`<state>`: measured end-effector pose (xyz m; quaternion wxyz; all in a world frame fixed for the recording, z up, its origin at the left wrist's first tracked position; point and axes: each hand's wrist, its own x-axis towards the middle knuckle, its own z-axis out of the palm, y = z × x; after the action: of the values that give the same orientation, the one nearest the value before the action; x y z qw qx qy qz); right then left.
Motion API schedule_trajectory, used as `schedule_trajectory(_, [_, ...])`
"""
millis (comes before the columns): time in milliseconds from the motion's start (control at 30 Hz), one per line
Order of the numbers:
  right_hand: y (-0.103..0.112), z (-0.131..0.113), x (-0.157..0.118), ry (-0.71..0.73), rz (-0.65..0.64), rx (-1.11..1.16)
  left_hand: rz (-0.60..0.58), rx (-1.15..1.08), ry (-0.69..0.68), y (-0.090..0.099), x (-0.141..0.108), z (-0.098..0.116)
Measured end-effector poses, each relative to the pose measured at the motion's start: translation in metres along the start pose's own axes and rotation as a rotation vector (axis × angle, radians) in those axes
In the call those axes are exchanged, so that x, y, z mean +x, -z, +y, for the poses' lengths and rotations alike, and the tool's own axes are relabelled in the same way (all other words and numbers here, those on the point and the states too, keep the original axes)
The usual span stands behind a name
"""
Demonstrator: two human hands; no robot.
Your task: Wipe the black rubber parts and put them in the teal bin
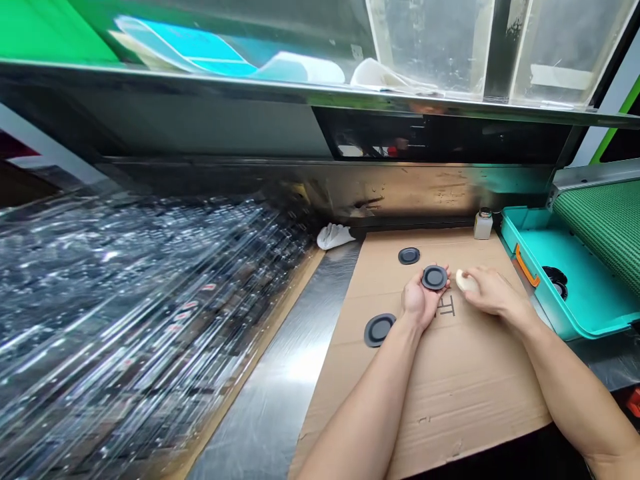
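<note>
Above the cardboard sheet [450, 393], my left hand [419, 299] holds a dark grey oval part [435, 277] with a raised rim, its face turned up. Just to the right, my right hand [493, 291] pinches a cream-coloured pad [466, 280], perhaps a sponge; a gap separates it from the part. Two similar dark parts lie on the cardboard: one oval part [409, 255] beyond my left hand, and a larger one [379, 330] left of my left wrist. The palm side of my right hand is hidden.
A small white bottle [483, 225] stands at the cardboard's far right corner. On the right, a teal bin [595, 313] with dark parts [556, 280] sits beside a green conveyor belt [607, 217]. Clear plastic packs [150, 320] fill the left. A crumpled white cloth [335, 236] lies behind.
</note>
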<state>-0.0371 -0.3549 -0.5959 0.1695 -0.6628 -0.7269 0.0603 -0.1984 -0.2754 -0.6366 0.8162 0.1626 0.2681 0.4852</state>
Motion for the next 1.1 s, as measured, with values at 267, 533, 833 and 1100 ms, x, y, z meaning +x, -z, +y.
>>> schedule_trajectory(267, [-0.036,-0.028,0.006,0.185,0.131,0.003,-0.026,0.032,-0.027,0.004,0.003,-0.011])
schedule_trajectory(533, [-0.031,-0.018,0.007,0.134,0.063,-0.07,-0.021,0.094,-0.049,0.008,0.007,-0.008])
schedule_trajectory(833, [-0.043,0.007,0.014,-0.121,0.14,-0.071,-0.104,-0.065,0.097,0.001,-0.008,0.01])
schedule_trajectory(1100, [-0.045,0.007,0.015,-0.118,0.154,-0.051,-0.139,0.098,-0.051,-0.013,-0.021,0.007])
